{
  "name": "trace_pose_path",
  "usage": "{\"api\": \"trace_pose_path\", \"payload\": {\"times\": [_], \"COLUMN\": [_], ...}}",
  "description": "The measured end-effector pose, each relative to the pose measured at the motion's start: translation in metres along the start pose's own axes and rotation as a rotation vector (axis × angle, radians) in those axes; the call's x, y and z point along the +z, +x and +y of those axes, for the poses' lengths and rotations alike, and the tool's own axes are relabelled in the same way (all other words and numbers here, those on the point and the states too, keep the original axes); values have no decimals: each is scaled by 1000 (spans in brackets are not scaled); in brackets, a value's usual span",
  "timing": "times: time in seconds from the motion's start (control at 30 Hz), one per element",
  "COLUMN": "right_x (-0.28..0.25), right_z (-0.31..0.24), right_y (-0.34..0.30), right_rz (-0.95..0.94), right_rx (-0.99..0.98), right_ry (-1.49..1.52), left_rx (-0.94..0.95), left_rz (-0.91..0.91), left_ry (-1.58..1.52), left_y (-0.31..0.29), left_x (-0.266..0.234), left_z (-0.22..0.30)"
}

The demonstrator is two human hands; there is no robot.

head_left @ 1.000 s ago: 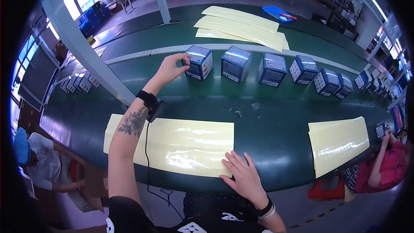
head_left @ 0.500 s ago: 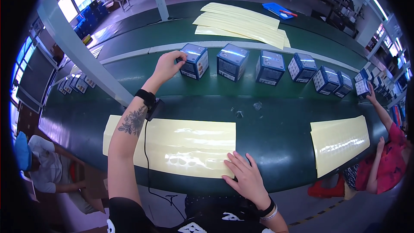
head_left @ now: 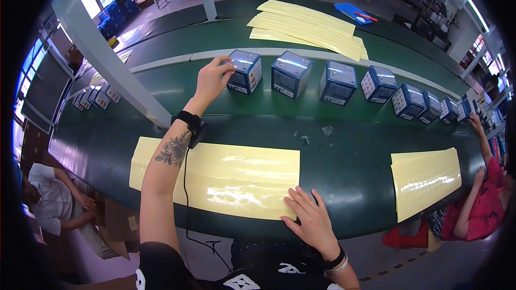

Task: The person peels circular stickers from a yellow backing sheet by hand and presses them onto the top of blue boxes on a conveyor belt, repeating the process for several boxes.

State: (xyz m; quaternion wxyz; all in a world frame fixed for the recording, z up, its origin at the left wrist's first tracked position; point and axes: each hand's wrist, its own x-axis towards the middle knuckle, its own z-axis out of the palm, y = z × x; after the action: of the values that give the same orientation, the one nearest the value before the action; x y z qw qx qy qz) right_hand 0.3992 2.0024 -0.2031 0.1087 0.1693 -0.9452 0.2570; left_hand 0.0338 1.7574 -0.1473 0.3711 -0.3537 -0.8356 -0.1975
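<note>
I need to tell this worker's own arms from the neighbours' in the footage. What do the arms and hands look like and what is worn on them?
Both forearms are bare. The left forearm carries a dark flower tattoo, and a black wrist strap trails a thin black cable. The right hand has a black band and a thin silver bangle at the wrist. The left hand wears no glove.

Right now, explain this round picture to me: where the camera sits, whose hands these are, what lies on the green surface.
The camera sits on a person's head and looks down through a fisheye lens, so straight edges bend. Both forearms coming up from below are that person's. The left hand reaches out and touches the top of a small blue box, the first in a row of blue boxes on a green belt. The right hand lies flat, fingers spread, on the edge of a yellow sheet. Neither hand has a closed grip. Another yellow sheet lies to the right, near a co-worker in red.
</note>
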Motion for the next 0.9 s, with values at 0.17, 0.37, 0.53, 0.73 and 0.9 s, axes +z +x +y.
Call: {"api": "trace_pose_path", "payload": {"times": [0.17, 0.37, 0.53, 0.73, 0.9], "right_x": [-5, -7, -7, -24, -34], "right_z": [2, 5, 13, 10, 32], "right_y": [-1, -4, -13, -15, -16], "right_rz": [0, 5, 1, 52, -62], "right_rx": [0, -28, 7, 21, 104], "right_ry": [1, 14, 12, 49, 49], "left_rx": [-50, -63, -4, -125, -318], "left_rz": [-105, -224, -677, -730, -601], "left_ry": [43, 71, -289, -514, -595], "left_y": [2, -4, -66, -142, -141], "left_x": [-1, -36, -97, -106, -85], "left_z": [6, 50, 191, 271, 283]}}
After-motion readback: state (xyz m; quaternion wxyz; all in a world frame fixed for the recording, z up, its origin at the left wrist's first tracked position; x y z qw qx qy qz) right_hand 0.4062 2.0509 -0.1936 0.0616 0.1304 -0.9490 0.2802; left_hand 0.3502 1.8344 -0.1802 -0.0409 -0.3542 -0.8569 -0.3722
